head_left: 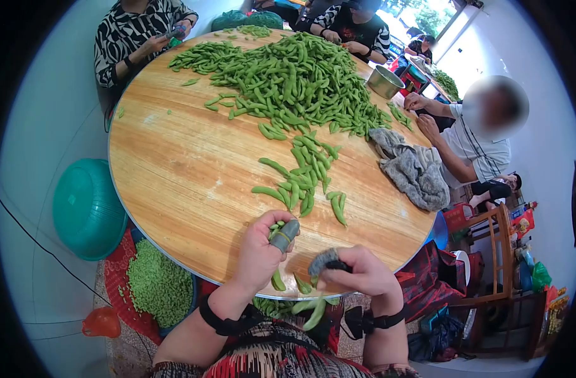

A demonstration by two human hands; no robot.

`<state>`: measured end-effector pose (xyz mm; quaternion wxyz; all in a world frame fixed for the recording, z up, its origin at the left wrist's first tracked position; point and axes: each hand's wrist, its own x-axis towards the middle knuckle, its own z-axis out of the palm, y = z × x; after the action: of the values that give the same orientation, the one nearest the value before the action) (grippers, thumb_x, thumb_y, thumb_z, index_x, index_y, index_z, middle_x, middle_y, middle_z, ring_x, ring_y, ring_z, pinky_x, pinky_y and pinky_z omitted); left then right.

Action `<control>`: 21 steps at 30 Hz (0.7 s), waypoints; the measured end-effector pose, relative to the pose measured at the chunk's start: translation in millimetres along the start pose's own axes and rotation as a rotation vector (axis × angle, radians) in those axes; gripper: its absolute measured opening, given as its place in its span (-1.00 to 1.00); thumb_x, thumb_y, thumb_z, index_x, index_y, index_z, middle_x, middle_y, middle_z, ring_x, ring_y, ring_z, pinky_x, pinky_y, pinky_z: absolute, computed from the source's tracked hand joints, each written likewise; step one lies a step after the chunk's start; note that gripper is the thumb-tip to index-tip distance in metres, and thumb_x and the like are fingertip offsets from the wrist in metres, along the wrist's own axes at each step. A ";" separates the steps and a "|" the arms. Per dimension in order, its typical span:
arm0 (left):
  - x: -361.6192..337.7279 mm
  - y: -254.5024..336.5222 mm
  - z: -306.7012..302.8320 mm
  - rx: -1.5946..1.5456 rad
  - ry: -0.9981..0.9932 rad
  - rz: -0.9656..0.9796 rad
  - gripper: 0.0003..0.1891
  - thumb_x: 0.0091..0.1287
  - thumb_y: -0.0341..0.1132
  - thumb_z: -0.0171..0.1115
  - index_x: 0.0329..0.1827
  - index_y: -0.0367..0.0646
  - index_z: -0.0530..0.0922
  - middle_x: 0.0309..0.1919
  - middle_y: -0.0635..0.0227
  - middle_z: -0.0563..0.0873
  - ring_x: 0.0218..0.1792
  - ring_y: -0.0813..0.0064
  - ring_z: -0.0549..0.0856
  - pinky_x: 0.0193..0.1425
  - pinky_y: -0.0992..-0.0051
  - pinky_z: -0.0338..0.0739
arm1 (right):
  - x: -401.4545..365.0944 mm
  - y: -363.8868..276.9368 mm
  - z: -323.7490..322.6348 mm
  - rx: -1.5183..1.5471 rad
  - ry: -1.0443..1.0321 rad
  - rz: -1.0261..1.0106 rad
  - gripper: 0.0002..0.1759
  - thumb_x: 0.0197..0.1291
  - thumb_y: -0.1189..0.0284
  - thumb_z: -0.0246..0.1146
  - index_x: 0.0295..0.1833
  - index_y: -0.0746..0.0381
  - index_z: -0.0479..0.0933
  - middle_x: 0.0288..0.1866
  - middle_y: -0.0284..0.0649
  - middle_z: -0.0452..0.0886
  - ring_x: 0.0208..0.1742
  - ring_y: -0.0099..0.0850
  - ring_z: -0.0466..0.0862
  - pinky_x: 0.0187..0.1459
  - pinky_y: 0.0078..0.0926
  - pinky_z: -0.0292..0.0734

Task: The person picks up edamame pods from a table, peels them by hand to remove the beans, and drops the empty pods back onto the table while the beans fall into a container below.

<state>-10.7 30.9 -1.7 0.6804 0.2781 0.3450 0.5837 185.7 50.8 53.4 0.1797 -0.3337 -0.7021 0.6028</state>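
Note:
Near the table's front edge, my left hand (261, 246) is closed around some green soybeans or pods (277, 227), partly hidden by its fingers. A grey cover (284, 235) with a yellow band sits on its thumb. To the right, my right hand (363, 272) has its fingers curled together, with a dark grey cover (324, 261) on a digit. What it pinches, if anything, is hidden. Green pods (312, 313) appear below it, past the table edge. Single pods (302, 285) lie at the edge between the hands. Loose soybean pods (307, 167) trail toward me.
A large pod heap (294, 79) covers the far part of the round wooden table (174, 170). A grey cloth (417, 173) and metal bowl (385, 82) are at right. Shelled beans (157, 280) fill a basin at lower left, near a green tub (89, 208). Several people sit around.

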 end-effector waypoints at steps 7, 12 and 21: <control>1.8 -3.3 6.0 0.415 -0.038 0.241 -0.74 0.19 -0.56 0.14 -0.04 -0.22 0.56 -0.40 0.41 0.60 -0.43 0.62 0.53 -0.45 0.66 0.37 | 32.6 12.2 -17.0 -1.170 0.610 0.269 -0.71 0.09 0.30 0.25 -0.31 0.34 0.45 -0.53 0.04 0.57 -0.43 -0.03 0.61 -0.39 -0.14 0.48; -4.5 0.9 13.7 0.855 -0.119 0.536 -0.70 0.15 -0.52 0.24 -0.01 -0.24 0.56 -0.36 0.26 0.63 -0.32 0.40 0.64 -0.26 0.48 0.51 | 19.2 6.4 -3.4 -1.117 0.592 0.167 -0.74 0.08 0.32 0.25 -0.38 0.33 0.47 -0.58 0.00 0.56 -0.54 -0.10 0.58 -0.43 -0.20 0.46; -3.8 -2.8 9.3 0.655 -0.087 0.203 -0.78 0.23 -0.53 0.17 -0.07 -0.19 0.56 -0.23 0.24 0.66 -0.40 0.57 0.61 -0.44 0.66 0.42 | 5.8 11.8 12.3 0.085 0.526 0.076 -0.83 0.21 0.43 0.20 -0.18 0.32 0.50 -0.50 -0.47 0.48 -0.50 -0.69 0.42 -0.47 -0.69 0.33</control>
<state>-2.0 26.9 2.3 0.5075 0.5393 0.4552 0.4943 176.4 46.4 38.6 0.3470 -0.4973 -0.5924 0.5304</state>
